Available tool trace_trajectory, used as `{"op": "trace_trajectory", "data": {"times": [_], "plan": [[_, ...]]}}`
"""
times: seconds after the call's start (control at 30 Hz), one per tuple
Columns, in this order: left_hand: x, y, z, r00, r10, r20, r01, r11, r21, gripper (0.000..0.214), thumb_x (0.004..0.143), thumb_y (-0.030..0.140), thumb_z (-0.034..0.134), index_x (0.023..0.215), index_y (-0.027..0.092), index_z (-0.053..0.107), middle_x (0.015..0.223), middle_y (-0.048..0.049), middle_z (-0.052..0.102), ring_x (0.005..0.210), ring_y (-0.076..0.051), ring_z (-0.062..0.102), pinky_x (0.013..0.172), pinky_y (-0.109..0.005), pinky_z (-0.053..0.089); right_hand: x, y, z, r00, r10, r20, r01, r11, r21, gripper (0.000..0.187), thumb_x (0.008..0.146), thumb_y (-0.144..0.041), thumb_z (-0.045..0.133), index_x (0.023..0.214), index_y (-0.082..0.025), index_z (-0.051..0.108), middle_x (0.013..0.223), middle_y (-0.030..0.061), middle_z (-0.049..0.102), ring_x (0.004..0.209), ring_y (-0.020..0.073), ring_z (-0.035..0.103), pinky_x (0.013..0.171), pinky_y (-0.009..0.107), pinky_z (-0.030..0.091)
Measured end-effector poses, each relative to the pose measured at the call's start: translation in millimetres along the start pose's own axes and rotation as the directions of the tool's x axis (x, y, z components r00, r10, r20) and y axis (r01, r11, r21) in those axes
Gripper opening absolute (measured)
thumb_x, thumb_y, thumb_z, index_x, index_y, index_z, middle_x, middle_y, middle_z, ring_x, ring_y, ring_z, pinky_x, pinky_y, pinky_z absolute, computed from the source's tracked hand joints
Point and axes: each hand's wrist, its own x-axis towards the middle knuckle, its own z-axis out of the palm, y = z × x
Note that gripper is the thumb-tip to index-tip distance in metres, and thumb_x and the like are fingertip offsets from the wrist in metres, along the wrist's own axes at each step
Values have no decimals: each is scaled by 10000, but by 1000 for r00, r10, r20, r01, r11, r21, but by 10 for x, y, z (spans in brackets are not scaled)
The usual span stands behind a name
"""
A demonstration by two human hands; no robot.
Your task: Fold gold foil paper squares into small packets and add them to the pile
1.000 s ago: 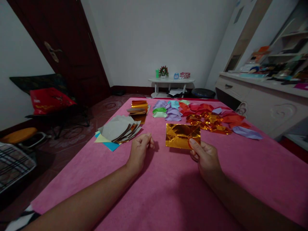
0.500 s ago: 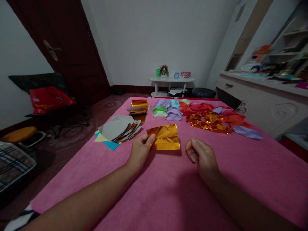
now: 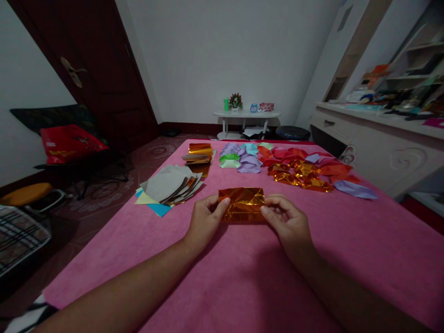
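A creased sheet of gold foil paper (image 3: 243, 205) is held up just above the pink tablecloth (image 3: 222, 273), wider than it is tall. My left hand (image 3: 207, 218) pinches its left edge, thumb on the near face. At the right edge, my right hand (image 3: 287, 222) grips it between thumb and fingers. Left of my hands lies a fanned stack of greyish paper sheets (image 3: 168, 184) on top of blue and yellow sheets (image 3: 160, 209). Behind that is a pile of gold and copper-coloured foil sheets (image 3: 200, 157).
Folded paper pieces in purple, green and blue (image 3: 249, 163) lie at the far middle. Folded gold foil pieces (image 3: 301, 175) and red ones (image 3: 338, 172) spread to the right. A white side table (image 3: 247, 114) stands by the wall, a white cabinet (image 3: 374, 138) at right.
My right hand has moved left and taken hold of the foil sheet's right edge. The sheet has shifted slightly right and down and now looks shorter in height.
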Motion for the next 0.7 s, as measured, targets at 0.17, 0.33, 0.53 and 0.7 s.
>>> {"op": "trace_trajectory", "data": {"times": [0.17,0.33,0.53,0.7], "plan": [[7,2,19,999,35,37,-33,997,-70,287,861,376,569,971,120,641,915,-73,663,805,-164,613,729,-272,499,23,20,-20,998,-46,-34,42,994,-98,139,712,-295,706,647,-196,633,954,65,511,814,183,535,566,256,461],[29,-25,9,992,111,-57,-110,994,28,543,809,322,649,1298,229,433,1234,-105,539,1056,-180,560,863,-322,494,24,-12,-56,994,-49,-101,39,994,-103,144,707,-300,715,632,-196,648,949,64,520,859,198,532,610,268,456],[11,0,3,995,98,35,-99,994,36,584,813,266,646,1344,233,406,1055,-73,642,978,-180,611,907,-369,476,-4,29,-87,989,148,3,-148,987,67,178,739,-338,706,688,-176,651,759,27,577,688,146,527,585,249,426],[-1,-34,20,993,69,100,-65,997,-40,267,812,272,643,1051,157,666,1008,-90,700,911,-192,649,829,-316,511,6,67,-81,968,248,24,-249,967,58,234,756,-385,690,746,-156,643,667,3,588,546,91,448,477,206,346]]}}
